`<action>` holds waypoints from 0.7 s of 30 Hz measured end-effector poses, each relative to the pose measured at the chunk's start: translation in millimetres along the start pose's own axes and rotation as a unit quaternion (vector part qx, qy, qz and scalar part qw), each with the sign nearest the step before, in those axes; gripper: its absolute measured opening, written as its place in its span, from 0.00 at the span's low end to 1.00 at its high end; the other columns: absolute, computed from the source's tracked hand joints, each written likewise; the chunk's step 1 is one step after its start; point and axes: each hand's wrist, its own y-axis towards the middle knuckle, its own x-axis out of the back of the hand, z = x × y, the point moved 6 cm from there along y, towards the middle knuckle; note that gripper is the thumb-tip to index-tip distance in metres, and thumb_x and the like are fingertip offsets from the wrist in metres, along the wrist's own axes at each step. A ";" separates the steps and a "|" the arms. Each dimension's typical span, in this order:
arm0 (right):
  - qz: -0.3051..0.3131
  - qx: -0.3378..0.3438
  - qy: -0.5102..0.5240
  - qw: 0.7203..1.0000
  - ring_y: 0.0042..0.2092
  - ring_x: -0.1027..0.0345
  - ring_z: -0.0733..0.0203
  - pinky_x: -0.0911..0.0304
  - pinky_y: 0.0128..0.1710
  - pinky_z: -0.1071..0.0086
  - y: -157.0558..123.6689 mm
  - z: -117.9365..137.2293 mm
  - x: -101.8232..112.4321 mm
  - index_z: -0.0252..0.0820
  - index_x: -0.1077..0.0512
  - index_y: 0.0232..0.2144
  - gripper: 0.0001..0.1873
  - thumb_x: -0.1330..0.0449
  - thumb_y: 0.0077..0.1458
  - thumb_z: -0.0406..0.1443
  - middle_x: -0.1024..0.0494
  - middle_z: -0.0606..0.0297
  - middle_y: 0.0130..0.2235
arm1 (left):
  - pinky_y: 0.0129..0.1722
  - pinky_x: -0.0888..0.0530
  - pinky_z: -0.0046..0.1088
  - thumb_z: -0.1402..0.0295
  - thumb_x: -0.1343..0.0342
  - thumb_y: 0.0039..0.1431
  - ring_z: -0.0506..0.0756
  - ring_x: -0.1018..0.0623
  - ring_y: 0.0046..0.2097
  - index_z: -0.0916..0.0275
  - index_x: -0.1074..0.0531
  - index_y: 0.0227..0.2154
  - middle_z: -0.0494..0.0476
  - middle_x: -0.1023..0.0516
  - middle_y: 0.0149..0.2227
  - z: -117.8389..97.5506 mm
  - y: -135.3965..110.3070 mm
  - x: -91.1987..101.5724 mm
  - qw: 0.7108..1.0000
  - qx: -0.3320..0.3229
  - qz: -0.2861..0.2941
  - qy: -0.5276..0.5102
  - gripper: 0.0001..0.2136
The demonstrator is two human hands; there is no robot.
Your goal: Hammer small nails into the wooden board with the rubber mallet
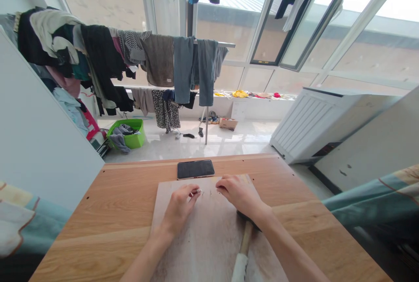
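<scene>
Left hand (178, 210), right hand (239, 197), seemingly pinching

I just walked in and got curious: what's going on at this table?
A person is leaning over a wooden table, both bare hands on a pale board. Their left hand pinches something small and shiny, too small to identify. Their right hand sits close by, next to a dark-headed hammer with a white-wrapped handle. Tiny bits lie on the board, and a smartphone lies beyond it.
</scene>
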 end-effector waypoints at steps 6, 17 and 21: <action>0.036 0.027 0.043 0.998 0.46 0.21 0.55 0.23 0.47 0.55 9.0 13.8 -10.1 0.41 0.25 0.51 0.13 0.37 0.68 0.40 0.19 0.59 0.52 | 0.41 0.20 0.33 0.73 0.44 0.61 0.57 0.16 0.38 0.60 0.21 0.39 0.58 0.15 0.38 -3.3 5.4 -19.5 1.000 0.006 0.017 -0.026 0.08; -0.060 0.045 0.196 0.978 0.51 0.20 0.55 0.29 0.53 0.66 -44.6 -3.1 15.1 0.51 0.18 0.51 0.13 0.39 0.68 0.41 0.14 0.64 0.50 | 0.56 0.21 0.42 0.57 0.34 0.62 0.62 0.20 0.57 0.53 0.31 0.62 0.61 0.19 0.57 -24.8 -35.3 25.9 0.993 -0.077 0.079 0.031 0.26; -0.166 -0.025 0.203 0.965 0.51 0.21 0.50 0.28 0.53 0.60 -92.8 -51.6 15.5 0.44 0.19 0.47 0.19 0.47 0.71 0.45 0.15 0.55 0.49 | 0.59 0.22 0.41 0.59 0.41 0.68 0.60 0.20 0.58 0.50 0.30 0.60 0.57 0.20 0.57 11.2 -88.7 75.4 0.986 -0.055 0.039 0.155 0.20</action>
